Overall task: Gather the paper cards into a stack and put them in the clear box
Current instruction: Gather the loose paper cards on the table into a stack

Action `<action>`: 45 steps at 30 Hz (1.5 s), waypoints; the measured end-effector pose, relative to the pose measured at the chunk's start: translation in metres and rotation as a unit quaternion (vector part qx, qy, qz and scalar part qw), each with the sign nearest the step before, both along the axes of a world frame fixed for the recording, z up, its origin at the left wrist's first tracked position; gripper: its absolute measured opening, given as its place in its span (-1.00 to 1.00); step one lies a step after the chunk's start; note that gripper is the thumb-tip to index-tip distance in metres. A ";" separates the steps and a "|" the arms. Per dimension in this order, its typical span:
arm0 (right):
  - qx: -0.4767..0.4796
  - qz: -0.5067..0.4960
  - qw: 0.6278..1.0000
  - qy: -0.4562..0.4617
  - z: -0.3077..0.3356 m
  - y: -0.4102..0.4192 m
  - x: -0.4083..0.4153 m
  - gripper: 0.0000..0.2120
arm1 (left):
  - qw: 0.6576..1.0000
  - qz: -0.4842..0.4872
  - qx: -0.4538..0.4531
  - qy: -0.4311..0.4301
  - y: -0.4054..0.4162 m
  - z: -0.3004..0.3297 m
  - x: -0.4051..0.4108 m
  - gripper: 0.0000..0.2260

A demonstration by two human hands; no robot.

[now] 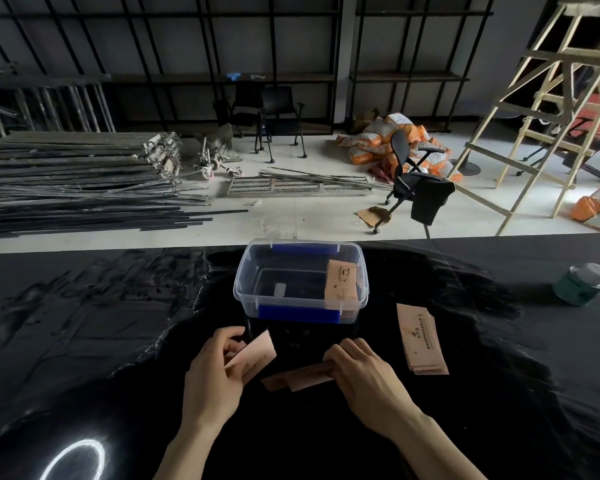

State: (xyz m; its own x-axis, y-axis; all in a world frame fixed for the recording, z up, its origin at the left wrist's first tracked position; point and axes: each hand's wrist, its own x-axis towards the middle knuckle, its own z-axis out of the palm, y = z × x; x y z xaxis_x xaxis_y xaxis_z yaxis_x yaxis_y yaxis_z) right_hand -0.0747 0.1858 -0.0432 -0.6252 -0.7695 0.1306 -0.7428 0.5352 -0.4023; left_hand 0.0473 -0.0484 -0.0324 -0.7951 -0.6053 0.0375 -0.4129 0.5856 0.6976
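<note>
The clear box (246, 271) with blue latches stands open in the middle of the black table; a stack of tan paper cards (341, 284) leans against its right inner wall. My left hand (212, 372) holds a small bunch of cards (255, 356), tilted up, just in front of the box. My right hand (364, 372) presses on another bunch of cards (298, 377) lying flat between the hands. A further fanned pile of cards (421, 337) lies on the table to the right of the box.
A green-lidded round jar (582, 284) sits at the table's far right. The glossy black table (84, 323) ends just behind the box; beyond it are the floor, metal rods, chairs and a wooden ladder.
</note>
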 end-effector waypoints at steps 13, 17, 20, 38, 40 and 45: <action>0.007 -0.006 1.000 -0.016 -0.002 -0.017 0.003 -0.58 | 0.979 -0.162 0.106 0.062 0.050 0.011 -0.028 -0.74; -0.004 0.000 1.000 -0.002 -0.006 -0.017 0.002 -0.69 | 0.999 -0.019 -0.033 0.029 0.014 0.002 -0.014 -0.69; -0.006 0.002 1.000 0.002 -0.007 -0.020 0.003 -0.69 | 0.975 0.006 -0.139 -0.174 -0.010 0.003 0.005 -0.44; -0.044 -0.074 0.990 -0.112 -0.003 -0.025 0.007 -0.21 | 0.983 -0.180 0.043 0.002 0.036 0.019 -0.035 -0.55; -0.044 -0.056 0.995 -0.068 -0.005 -0.020 0.006 -0.35 | 0.976 -0.193 0.103 -0.008 0.042 0.019 -0.037 -0.65; -0.036 -0.037 0.997 -0.052 0.001 -0.012 0.003 -0.63 | 0.961 -0.248 -0.005 -0.125 0.047 0.010 -0.042 -0.54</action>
